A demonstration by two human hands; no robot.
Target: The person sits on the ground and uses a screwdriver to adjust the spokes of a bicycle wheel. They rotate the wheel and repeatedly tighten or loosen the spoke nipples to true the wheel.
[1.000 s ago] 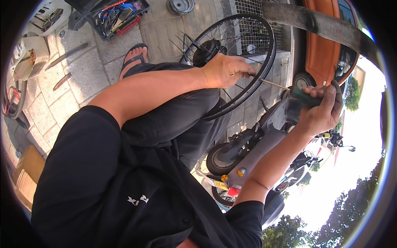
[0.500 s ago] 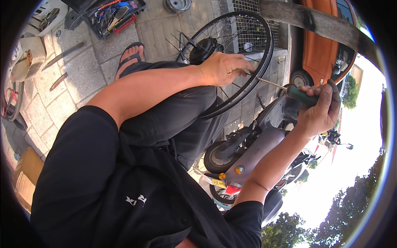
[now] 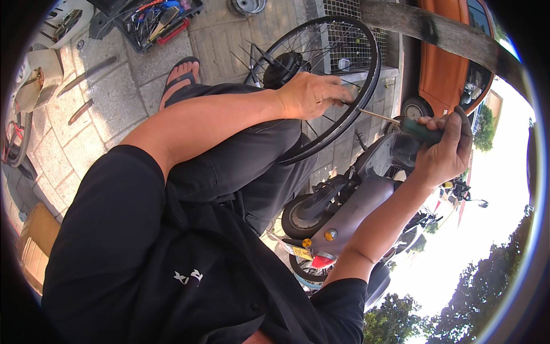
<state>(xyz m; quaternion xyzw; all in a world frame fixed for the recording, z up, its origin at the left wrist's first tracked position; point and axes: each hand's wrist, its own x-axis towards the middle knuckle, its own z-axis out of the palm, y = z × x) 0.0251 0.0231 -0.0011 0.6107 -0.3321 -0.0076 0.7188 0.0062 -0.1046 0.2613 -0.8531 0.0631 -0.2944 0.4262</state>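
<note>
A black spoked wheel rim (image 3: 375,69) leans over my knee, with a dark hub (image 3: 282,70) inside it and loose spoke ends sticking out past the hub. My left hand (image 3: 315,96) reaches through the wheel, fingers pinched close to the rim's inner side; what lies between the fingertips is too small to make out, near a spoke. On the outer side, my right hand (image 3: 444,143) is wrapped around the green handle of a screwdriver (image 3: 421,132). Its thin metal shaft points left, and the tip meets the rim's outer face opposite my left fingertips.
An open toolbox (image 3: 154,26) full of tools lies at the upper left, beside a round metal part (image 3: 246,6). My sandalled foot (image 3: 182,77) rests on the paving. A grey scooter (image 3: 361,206) stands to the right, an orange car (image 3: 452,57) beyond, with a wooden beam (image 3: 435,31) overhead.
The screwdriver and my right hand have shifted very slightly to the right. My left hand remains pinched at the rim, its fingers moving a little.
</note>
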